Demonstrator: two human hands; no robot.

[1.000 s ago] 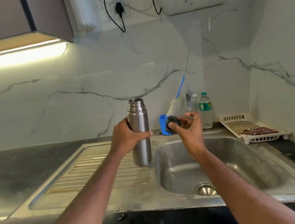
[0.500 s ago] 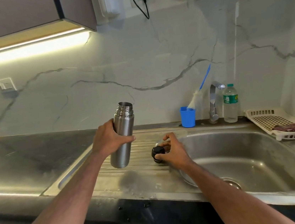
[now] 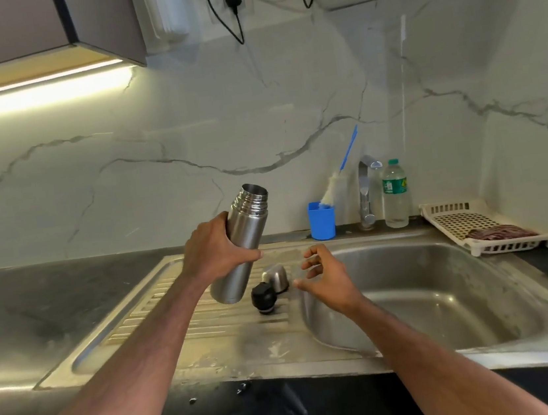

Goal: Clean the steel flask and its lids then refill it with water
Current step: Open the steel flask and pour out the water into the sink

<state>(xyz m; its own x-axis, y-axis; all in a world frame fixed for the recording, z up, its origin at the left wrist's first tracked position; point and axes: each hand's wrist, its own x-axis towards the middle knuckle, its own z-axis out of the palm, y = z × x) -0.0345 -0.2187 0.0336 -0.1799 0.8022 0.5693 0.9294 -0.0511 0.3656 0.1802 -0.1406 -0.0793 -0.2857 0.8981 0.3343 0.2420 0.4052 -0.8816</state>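
My left hand point(image 3: 214, 249) grips the open steel flask point(image 3: 243, 238) around its middle and holds it above the drainboard, its mouth tilted up to the right. The black inner lid point(image 3: 264, 297) lies on the ribbed drainboard point(image 3: 176, 319) just below the flask's base. Right behind it sits the steel outer cap point(image 3: 277, 277). My right hand point(image 3: 326, 278) hovers just right of both lids at the basin's left rim, fingers loosely spread and holding nothing.
The steel sink basin point(image 3: 448, 289) lies to the right. At its back stand the tap point(image 3: 365, 189), a blue cup point(image 3: 322, 220) with a bottle brush point(image 3: 338, 178), and a plastic water bottle point(image 3: 394, 194). A white rack point(image 3: 457, 222) holding a dark cloth sits at far right.
My right hand set the black lid down on the drainboard and let go of it, drawing back to the right. The flask tilted further right in my left hand.
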